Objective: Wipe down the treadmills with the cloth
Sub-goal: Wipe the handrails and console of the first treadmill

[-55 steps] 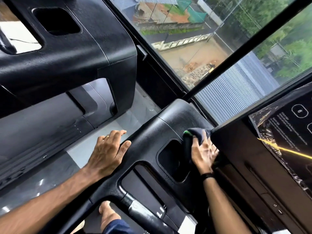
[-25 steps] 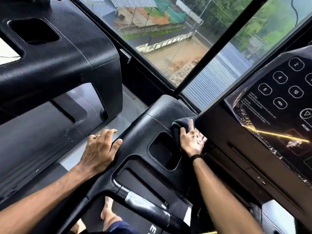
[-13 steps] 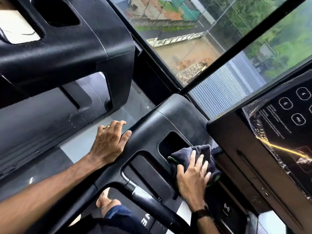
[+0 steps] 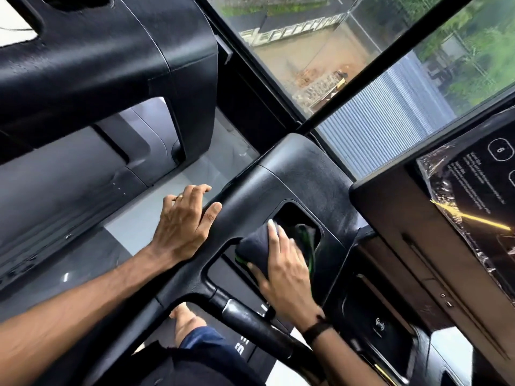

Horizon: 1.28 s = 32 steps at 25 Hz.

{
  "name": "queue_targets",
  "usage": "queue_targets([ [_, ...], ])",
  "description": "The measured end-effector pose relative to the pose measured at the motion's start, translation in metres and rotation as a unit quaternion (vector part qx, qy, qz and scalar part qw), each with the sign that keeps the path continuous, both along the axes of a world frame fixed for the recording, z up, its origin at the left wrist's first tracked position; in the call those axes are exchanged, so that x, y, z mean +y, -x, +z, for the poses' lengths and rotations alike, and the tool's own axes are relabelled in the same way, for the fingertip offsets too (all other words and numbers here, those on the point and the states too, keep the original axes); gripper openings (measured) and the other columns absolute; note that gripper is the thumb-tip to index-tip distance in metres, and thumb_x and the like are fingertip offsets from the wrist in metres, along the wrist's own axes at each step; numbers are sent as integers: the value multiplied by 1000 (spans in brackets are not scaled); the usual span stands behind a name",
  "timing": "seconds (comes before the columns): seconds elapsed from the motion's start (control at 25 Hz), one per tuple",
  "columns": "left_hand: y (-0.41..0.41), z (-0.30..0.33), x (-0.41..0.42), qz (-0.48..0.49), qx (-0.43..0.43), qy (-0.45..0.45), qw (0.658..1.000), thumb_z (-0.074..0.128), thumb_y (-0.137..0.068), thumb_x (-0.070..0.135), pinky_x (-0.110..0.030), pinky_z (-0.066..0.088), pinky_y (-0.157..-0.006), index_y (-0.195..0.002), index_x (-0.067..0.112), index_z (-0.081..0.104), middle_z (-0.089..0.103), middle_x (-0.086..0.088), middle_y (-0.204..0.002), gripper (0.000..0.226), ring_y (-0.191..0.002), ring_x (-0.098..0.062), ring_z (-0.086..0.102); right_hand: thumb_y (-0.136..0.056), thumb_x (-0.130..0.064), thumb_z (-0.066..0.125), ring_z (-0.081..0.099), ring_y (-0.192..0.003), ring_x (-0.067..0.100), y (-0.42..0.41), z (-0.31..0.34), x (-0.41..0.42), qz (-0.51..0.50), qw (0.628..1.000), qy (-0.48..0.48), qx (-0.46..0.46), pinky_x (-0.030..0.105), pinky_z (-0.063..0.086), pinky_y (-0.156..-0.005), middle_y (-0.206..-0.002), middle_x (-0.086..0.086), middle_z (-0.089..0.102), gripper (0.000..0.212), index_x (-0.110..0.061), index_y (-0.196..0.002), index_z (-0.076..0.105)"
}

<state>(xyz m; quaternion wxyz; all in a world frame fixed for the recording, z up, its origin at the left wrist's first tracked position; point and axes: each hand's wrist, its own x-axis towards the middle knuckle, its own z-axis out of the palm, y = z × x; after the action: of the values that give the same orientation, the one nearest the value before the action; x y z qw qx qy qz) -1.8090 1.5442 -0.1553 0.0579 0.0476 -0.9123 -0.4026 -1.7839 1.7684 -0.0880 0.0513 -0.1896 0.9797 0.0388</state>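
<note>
The dark cloth, edged in green, lies bunched on the black console arm of the treadmill, at the lower rim of the rectangular cup-holder recess, with part of it hanging into that recess. The right hand lies flat on top of the cloth, fingers straight and close together, pressing it against the plastic; the fingertips reach the recess edge. A black wristband circles the right wrist.

The left hand rests on the outer left edge of the same console arm, fingers loosely spread over the side and the thumb lying on the top surface; it holds nothing. A ring shows on one finger.

Below the hands, the arm runs into a glossy black handlebar crossing toward the lower right. To the right stands the treadmill's control panel, its printed buttons under crinkled clear film. A wireless-charging symbol marks a pad near the right wrist.

To the left, a second treadmill shows its own black console and a similar recess, well apart from the hands, with pale floor between the two machines. Beyond the consoles a large window with a dark diagonal frame bar looks down on roofs, bare ground and trees. A bare foot and a blue trouser leg appear at the bottom, on the belt.
</note>
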Motion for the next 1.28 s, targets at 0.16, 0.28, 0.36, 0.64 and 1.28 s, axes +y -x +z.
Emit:
queue_targets([
  [0.16,0,1,0,6,-7,-8,1000,26,-97,55,-44,32,-97,-132,12,48,58,-4,-126,59,-101,-25,60,-78,-70,63,63,-104,25,20,4,-35,-101,995,4,-27,38,51,-81,-124,7,58,121,-5,-156,-2],
  [0.28,0,0,1,1,-3,-8,1000,27,-98,55,-44,31,-98,-132,13,47,58,-5,-126,58,-100,-25,60,-71,-78,62,65,-102,27,26,7,-41,-145,987,-23,-60,39,48,-78,-115,7,65,134,-3,-154,-11],
  [0.36,0,0,0,-3,0,-7,1000,26,-98,55,-44,31,-98,-132,13,46,58,-5,-126,58,-100,-25,60,-69,-79,64,65,-102,28,28,3,-44,-171,983,-19,-68,40,48,-79,-114,8,65,137,-2,-154,-10],
  [0.64,-4,-1,-5,-1,13,2,1000,25,-98,53,-46,33,-93,-130,8,49,59,-9,-125,60,-98,-30,62,-63,-58,67,66,-96,20,11,5,27,3,999,42,-8,26,41,-97,-105,-2,70,90,-12,-138,47],
  [1.28,-2,-3,-6,-13,14,-8,1000,26,-98,53,-47,33,-96,-129,12,47,59,-7,-125,56,-100,-28,62,-67,-79,48,66,-88,24,14,5,-11,-76,997,2,-3,35,49,-74,-97,-2,67,69,-21,-105,51],
])
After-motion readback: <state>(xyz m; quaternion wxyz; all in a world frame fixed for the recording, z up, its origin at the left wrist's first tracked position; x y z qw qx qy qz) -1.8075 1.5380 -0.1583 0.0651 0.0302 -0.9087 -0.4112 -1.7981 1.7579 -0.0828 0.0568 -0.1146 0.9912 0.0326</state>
